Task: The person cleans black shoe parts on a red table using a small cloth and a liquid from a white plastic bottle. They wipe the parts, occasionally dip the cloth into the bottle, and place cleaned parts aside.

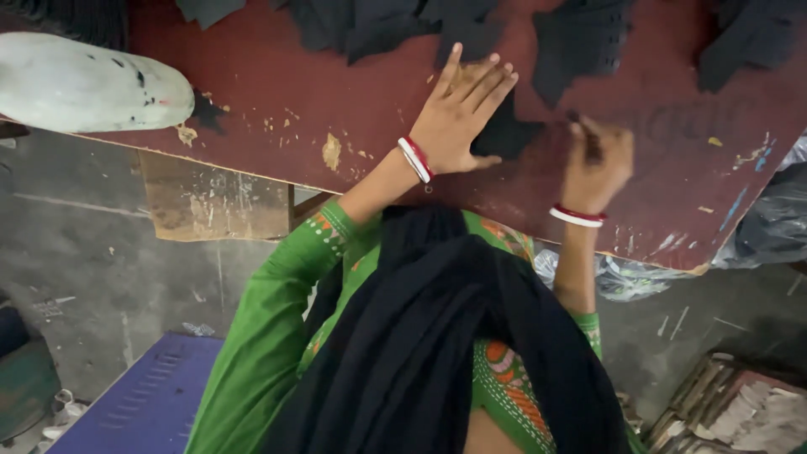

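My left hand [458, 113] lies flat with its fingers spread, pressing a small black cut piece of material [504, 134] onto the dark red table [319, 92]. My right hand [597, 164] is just right of that piece, fingers closed around a thin dark tool [580, 126] whose tip touches the table beside the piece's edge. Both wrists carry red and white bangles. Green sleeves and a black scarf fill the lower middle of the view.
Several more black cut pieces [580, 42] lie along the far side of the table. A pale rounded object [84, 84] sits at the table's left end. Below are a blue perforated crate [151, 395], crumpled plastic bags [622, 273] and a stack of scraps [740, 412].
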